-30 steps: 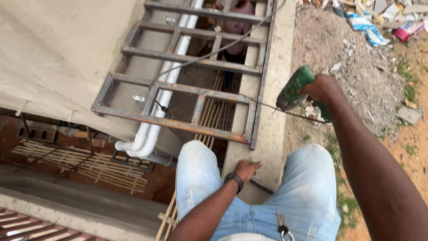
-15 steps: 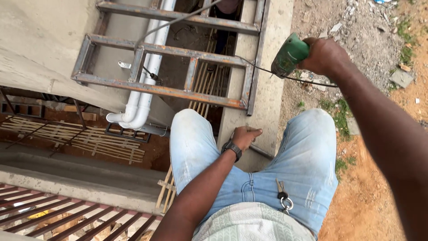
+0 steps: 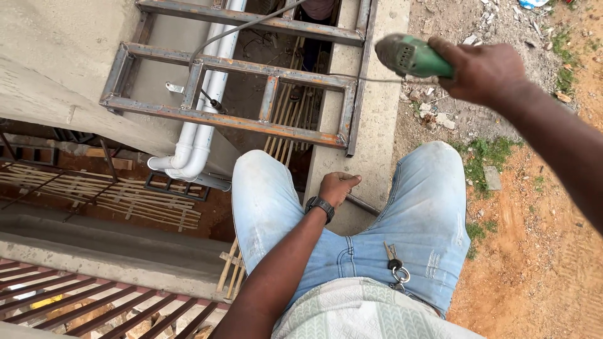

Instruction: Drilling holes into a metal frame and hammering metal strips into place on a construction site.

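Since the earlier frame, right hand (image 3: 483, 69) sits higher and further out to the right; green power tool (image 3: 411, 55) went from tilted nose-down-left to near level. Metal frame (image 3: 226, 119) reads closer to the knees, though the camera may have shifted too.

Tool long axis now runs roughly left-right, slightly down toward the hand. Nose end points left, toward the concrete ledge (image 3: 377, 125) and frame; rear end is inside the fist. Tool is up in the air over the rubble strip, clear of every surface. Thin cable runs from it leftward across the ledge to the frame.

Right hand: fingers wrapped tight round the tool body.

Left hand (image 3: 338, 187): loosely curled, empty, resting on the ledge between the jeans legs, same spot as before. Black wristwatch (image 3: 320, 206) on that wrist.
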